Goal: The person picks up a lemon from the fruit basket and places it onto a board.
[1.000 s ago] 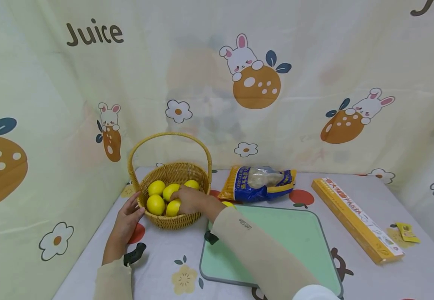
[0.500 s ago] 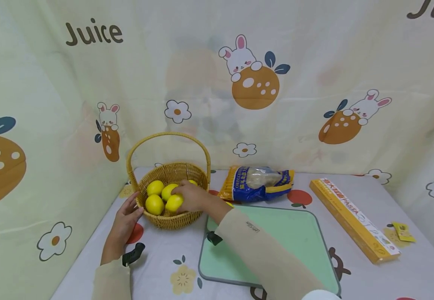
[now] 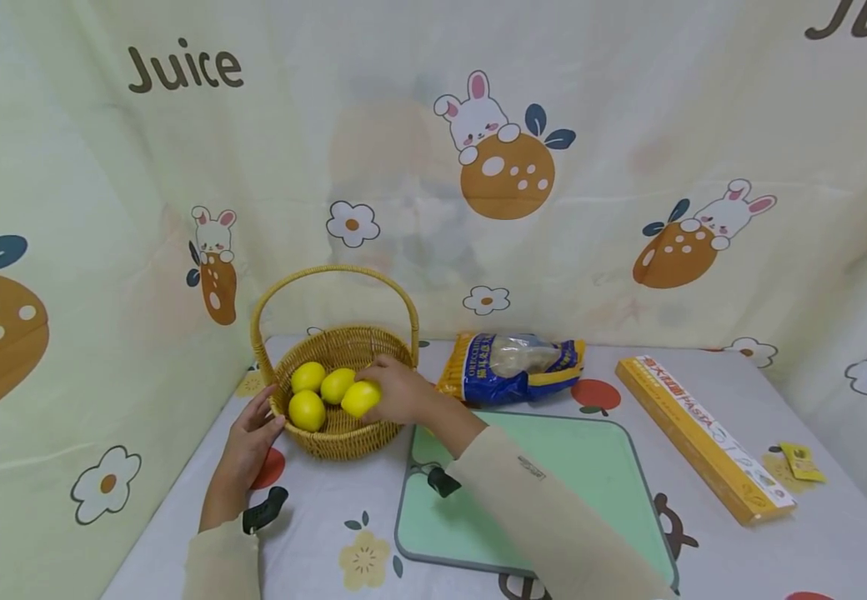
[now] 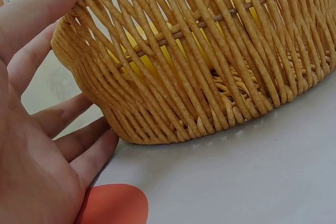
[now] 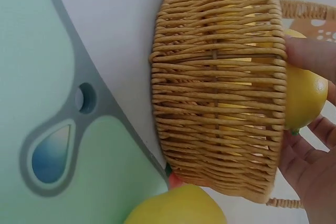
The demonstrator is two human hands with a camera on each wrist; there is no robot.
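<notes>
A wicker basket (image 3: 351,437) with a tall handle stands at the table's back left. Three lemons (image 3: 306,412) show inside it. At the basket's right side my right hand (image 3: 398,390) holds another lemon (image 3: 361,399) level with the rim; in the right wrist view this lemon (image 5: 304,98) shows between thumb and fingers, its green tip downward. My left hand (image 3: 248,442) touches the basket's left side, the thumb at the rim and the fingers spread along the outer weave, as the left wrist view shows. One lemon (image 5: 178,208) lies outside the basket, beside the board.
A green cutting board (image 3: 553,475) with a grey edge lies right of the basket, partly under my right sleeve. Behind it is a blue and yellow pasta bag (image 3: 512,367). A long pasta box (image 3: 704,437) and a small yellow packet (image 3: 801,462) lie at the right.
My right hand has gripped a lemon among those in the basket and lifted it up and to the right. The left hand has stayed at the basket's side.
</notes>
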